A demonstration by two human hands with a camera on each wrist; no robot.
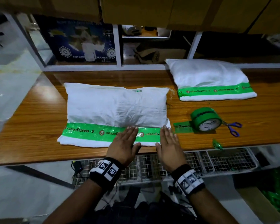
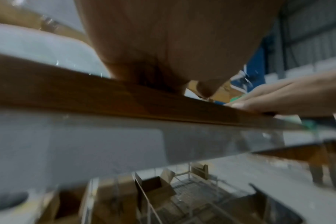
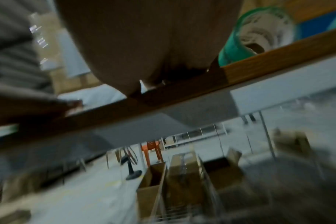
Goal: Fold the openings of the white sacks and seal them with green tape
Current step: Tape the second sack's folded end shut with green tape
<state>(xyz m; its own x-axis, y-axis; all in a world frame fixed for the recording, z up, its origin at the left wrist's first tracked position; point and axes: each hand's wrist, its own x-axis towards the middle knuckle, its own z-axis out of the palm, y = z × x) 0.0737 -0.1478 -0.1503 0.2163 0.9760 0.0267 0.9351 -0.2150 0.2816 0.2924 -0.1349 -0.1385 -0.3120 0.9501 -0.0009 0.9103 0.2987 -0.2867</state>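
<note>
**Pressing down tape on near sack — sealing step nearly done**

Near sack [image 1: 116,109] lies mid-tabletop [image 1: 39,143], folded edge toward the person, green tape strip [image 1: 87,131] already laid along the fold from the left end to the right end. Judged step: smoothing the tape so it sticks.

Left hand [image 1: 124,143]: flat, palm down, fingers [image 1: 132,129] straight and close together, resting on the strip right of center. Grips nothing. Left wrist view only shows the palm above the tabletop edge, blurred.

Right hand [image 1: 168,143]: also flat, fingers straight and slightly spread, on the right end of the strip and the sack corner. Holds nothing. Thumbs of both hands near each other, apart.

Tape roll [image 1: 206,119] stands on the tabletop just right of the near sack, a loose tail flat beside it. Scissors [image 1: 233,128] touching or just behind the roll, can't tell which. Small green tape scrap [image 1: 217,144] at the tabletop edge.

Far sack [image 1: 210,80] at back right, already taped.

Next move, likely: sweep both palms outward along the strip to flatten wrinkles, press the right end around the corner, then set the sack aside.
</note>
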